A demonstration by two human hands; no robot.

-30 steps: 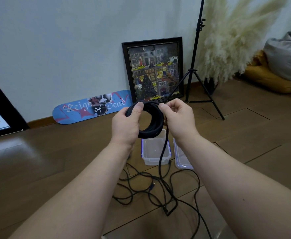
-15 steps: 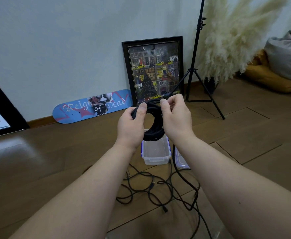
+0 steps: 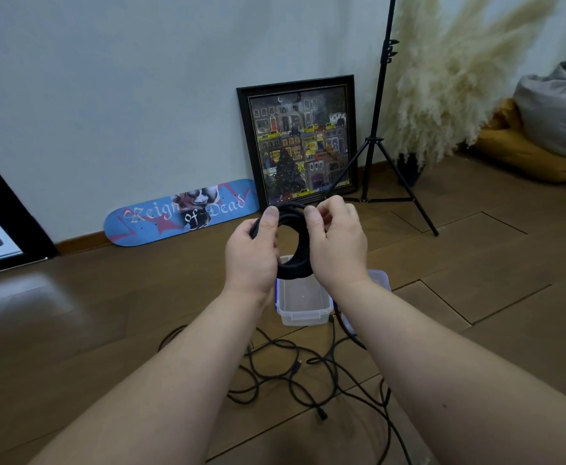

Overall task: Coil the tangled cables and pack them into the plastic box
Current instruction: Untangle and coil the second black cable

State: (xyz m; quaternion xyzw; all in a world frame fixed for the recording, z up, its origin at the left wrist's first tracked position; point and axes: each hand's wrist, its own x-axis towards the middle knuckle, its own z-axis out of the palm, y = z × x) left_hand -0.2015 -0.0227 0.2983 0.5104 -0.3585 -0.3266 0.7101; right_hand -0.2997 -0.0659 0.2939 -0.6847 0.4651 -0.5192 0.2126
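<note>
A thick coil of black cable (image 3: 294, 265) is held upright in front of me, above the clear plastic box (image 3: 303, 308). My left hand (image 3: 253, 253) grips the coil's left side, thumb on top. My right hand (image 3: 337, 245) grips its right side and pinches the top strand. The box stands open on the wooden floor, with nothing visible inside. Its clear lid (image 3: 377, 278) lies just to the right, partly hidden by my right wrist. Loose black cables (image 3: 285, 374) lie tangled on the floor below the box, between my forearms.
Against the wall stand a blue skateboard deck (image 3: 181, 213) and a framed picture (image 3: 300, 139). A black tripod (image 3: 380, 135) stands at the back right beside pampas grass (image 3: 449, 72). Cushions (image 3: 556, 129) lie at the far right.
My hands have drawn closer together and dropped a little over the box. The cable tail that hung from the coil has been wound in; the loose cable on the floor has shifted.
</note>
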